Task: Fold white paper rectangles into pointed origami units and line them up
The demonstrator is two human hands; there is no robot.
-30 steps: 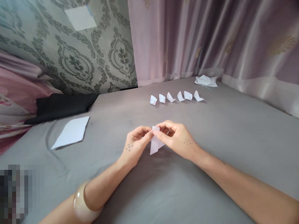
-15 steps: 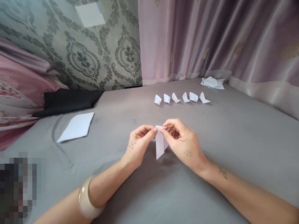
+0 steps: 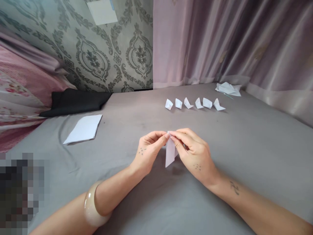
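Observation:
A folded strip of white paper [image 3: 170,154] hangs from the fingertips of both hands, above the grey sheet. My left hand [image 3: 151,150] pinches its top left corner between thumb and fingers. At the top right, my right hand [image 3: 193,150] closes on the same paper, thumb in front and fingers bent over the edge. A second flap of the strip shows partly behind the right thumb. Beyond the hands stands a row of several small folded paper pieces [image 3: 188,103], each with creased, raised sides.
A stack of white paper [image 3: 84,129] lies on the grey sheet [image 3: 127,120] at the left, near a black cloth [image 3: 80,101]. Crumpled white paper [image 3: 228,88] and a thin stick rest at the back right. Purple curtains [image 3: 190,42] hang behind.
My right fingers have straightened and moved over the paper's top edge, closer to the left fingertips. The whole view has shifted slightly, so things appear further right.

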